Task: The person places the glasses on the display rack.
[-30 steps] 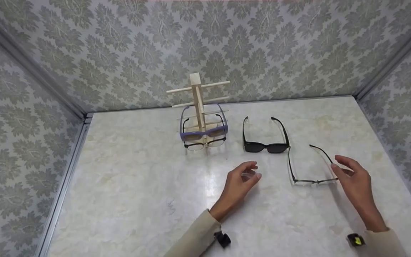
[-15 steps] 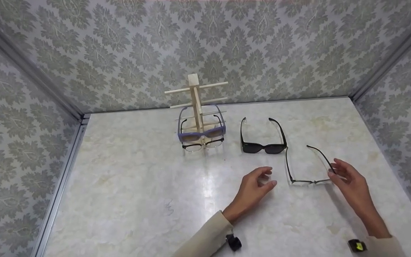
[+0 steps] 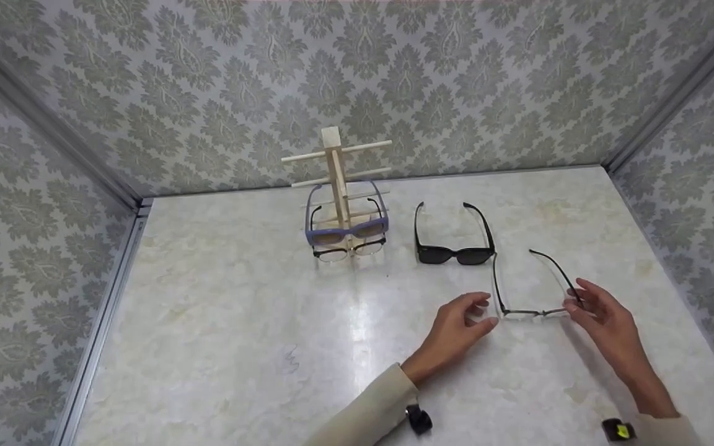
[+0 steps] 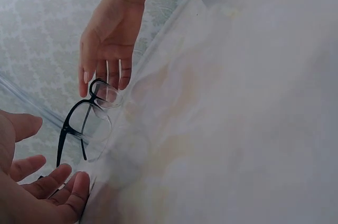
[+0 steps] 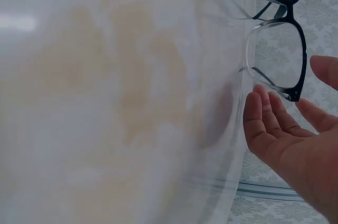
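Note:
A pair of eyeglasses [image 3: 523, 313] with a dark upper rim, clear lower rims and black temples stands unfolded on the table, lenses toward me. By its left corner hovers my left hand [image 3: 456, 331], thumb and fingers apart and nothing between them. At the right hinge is my right hand [image 3: 608, 322]; in the right wrist view its fingers [image 5: 272, 121] lie beside the frame corner, with the thumb apart. Whether they touch it I cannot tell. Black sunglasses [image 3: 456, 255] sit unfolded just behind, close to the eyeglasses' left temple tip.
A wooden display stand [image 3: 335, 164] with crossbars rises at the back, left of the sunglasses. Purple sunglasses [image 3: 348, 232] hang on it, above a pair of dark-browed eyeglasses [image 3: 332, 255]. Patterned walls enclose the marbled white table [image 3: 220, 322].
My left hand has moved right to the eyeglasses' left corner. My right hand has shifted slightly about the right hinge. The eyeglasses stay in place; the whole view has drifted a little.

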`<action>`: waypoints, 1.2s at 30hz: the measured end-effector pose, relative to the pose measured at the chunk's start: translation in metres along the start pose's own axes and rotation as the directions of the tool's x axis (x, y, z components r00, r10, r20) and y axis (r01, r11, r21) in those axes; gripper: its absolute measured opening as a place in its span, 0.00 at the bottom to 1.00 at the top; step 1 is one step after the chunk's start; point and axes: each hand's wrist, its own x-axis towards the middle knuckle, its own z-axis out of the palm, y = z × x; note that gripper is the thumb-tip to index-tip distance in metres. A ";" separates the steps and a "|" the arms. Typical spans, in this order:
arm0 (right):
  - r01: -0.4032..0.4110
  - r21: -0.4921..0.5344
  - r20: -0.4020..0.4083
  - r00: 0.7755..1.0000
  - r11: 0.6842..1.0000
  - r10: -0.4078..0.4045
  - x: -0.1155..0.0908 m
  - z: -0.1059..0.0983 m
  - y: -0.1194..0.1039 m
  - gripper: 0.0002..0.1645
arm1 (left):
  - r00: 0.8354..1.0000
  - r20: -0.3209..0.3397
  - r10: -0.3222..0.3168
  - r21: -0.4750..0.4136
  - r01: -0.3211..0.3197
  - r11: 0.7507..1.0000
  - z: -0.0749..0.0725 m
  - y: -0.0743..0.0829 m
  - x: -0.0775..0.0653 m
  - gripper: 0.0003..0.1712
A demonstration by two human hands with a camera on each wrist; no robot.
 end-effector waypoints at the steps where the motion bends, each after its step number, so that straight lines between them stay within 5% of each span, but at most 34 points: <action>1: 0.002 0.013 0.003 1.000 1.000 -0.002 0.000 0.000 0.000 0.37 | 1.000 0.006 0.000 0.008 0.000 1.000 0.002 0.000 0.000 0.26; 11: 0.022 0.146 0.039 0.999 0.989 -0.028 -0.001 0.000 0.001 0.34 | 0.996 0.085 0.019 0.048 -0.023 0.999 0.016 0.006 0.002 0.29; 22: -0.025 0.013 0.013 1.000 1.000 0.025 -0.002 0.003 0.001 0.28 | 0.991 0.135 -0.005 0.095 -0.008 0.995 0.022 0.009 0.005 0.29; 36: 0.006 -0.066 -0.054 0.999 0.998 -0.010 -0.002 -0.006 -0.015 0.29 | 0.996 0.085 0.011 0.113 -0.020 0.993 0.025 0.023 0.014 0.30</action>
